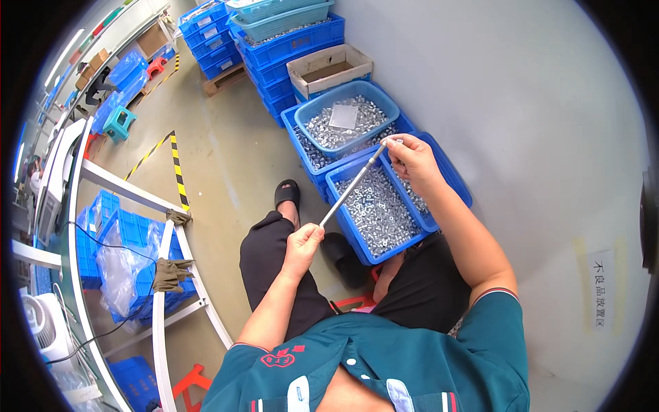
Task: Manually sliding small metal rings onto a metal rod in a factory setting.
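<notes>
A thin metal rod (349, 193) slants across in front of me, its lower end in the closed fingers of my left hand (302, 250). My right hand (413, 163) pinches at the rod's upper end, where a small shiny piece shows by the fingertips. The rod's upper stretch looks thicker and lighter, perhaps from small parts threaded on it; I cannot make them out. Below the rod stands a blue bin (397, 250) filled with small silvery metal parts (377, 213). Beside it, under my right hand, another blue bin (430, 223) holds similar parts.
A light blue basket (298, 129) of metal parts sits beyond the bins, a white card (343, 117) on top. Stacked blue crates (268, 58) and an open carton (331, 84) stand farther back. A wall (542, 151) closes the right. On the left is a white-framed bench (161, 309).
</notes>
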`<state>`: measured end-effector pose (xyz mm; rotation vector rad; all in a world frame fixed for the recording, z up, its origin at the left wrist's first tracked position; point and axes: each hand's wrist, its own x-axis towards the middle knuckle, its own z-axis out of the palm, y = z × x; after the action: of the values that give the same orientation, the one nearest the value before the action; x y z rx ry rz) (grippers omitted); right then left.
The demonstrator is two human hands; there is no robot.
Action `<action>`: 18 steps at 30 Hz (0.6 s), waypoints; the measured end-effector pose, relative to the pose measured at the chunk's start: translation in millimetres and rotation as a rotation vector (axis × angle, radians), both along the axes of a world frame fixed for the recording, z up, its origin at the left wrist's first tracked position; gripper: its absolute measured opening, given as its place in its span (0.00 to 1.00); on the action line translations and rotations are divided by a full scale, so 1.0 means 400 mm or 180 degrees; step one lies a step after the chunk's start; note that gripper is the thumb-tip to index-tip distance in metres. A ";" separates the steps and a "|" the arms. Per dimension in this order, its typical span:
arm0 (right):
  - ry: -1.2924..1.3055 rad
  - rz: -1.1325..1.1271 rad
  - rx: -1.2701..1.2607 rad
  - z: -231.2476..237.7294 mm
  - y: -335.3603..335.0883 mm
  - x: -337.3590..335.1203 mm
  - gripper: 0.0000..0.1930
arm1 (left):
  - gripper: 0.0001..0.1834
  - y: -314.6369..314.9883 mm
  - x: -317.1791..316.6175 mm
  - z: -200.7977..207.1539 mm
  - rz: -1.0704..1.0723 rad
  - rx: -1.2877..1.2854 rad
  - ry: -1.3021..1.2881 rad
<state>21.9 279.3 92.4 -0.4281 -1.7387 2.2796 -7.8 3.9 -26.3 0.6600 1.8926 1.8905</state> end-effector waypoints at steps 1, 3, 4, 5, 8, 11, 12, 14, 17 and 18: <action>-0.0002 0.0006 0.0004 -0.003 -0.011 -0.001 0.09 | 0.13 0.004 0.003 -0.001 0.0006 0.0004 -0.0002; -0.0102 -0.0148 0.0043 -0.011 -0.033 -0.003 0.09 | 0.14 0.008 0.007 -0.003 0.0358 -0.0101 0.0546; -0.0245 -0.0090 0.0095 -0.009 -0.046 -0.003 0.09 | 0.14 0.007 0.007 -0.005 0.0366 -0.0100 0.0538; -0.0445 0.0180 0.0147 -0.007 -0.052 0.001 0.10 | 0.14 0.006 0.004 -0.007 0.0283 -0.0057 0.0391; -0.0786 0.0863 -0.0125 -0.010 -0.042 0.012 0.11 | 0.14 0.000 -0.008 -0.005 0.0182 0.0011 0.0108; -0.0926 0.0909 -0.0570 -0.011 -0.012 0.012 0.12 | 0.14 -0.007 -0.012 -0.004 0.0172 0.0011 -0.0064; -0.0894 0.0926 -0.0742 -0.015 -0.002 0.012 0.13 | 0.14 -0.008 -0.012 -0.005 0.0196 0.0005 -0.0017; -0.0733 0.0977 -0.1409 -0.023 0.020 0.008 0.14 | 0.14 -0.010 -0.011 -0.004 0.0216 -0.0002 0.0024; -0.0586 0.0909 -0.1858 -0.025 0.033 0.000 0.15 | 0.13 -0.016 -0.009 0.003 0.0179 -0.0079 0.0012; -0.0502 0.0894 -0.1911 -0.037 0.041 -0.001 0.15 | 0.14 -0.017 -0.008 0.004 0.0187 -0.0099 0.0047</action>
<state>21.6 295.6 77.7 -0.5053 -1.1975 3.0408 -11.0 -2.8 -24.7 0.6167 1.9670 1.8926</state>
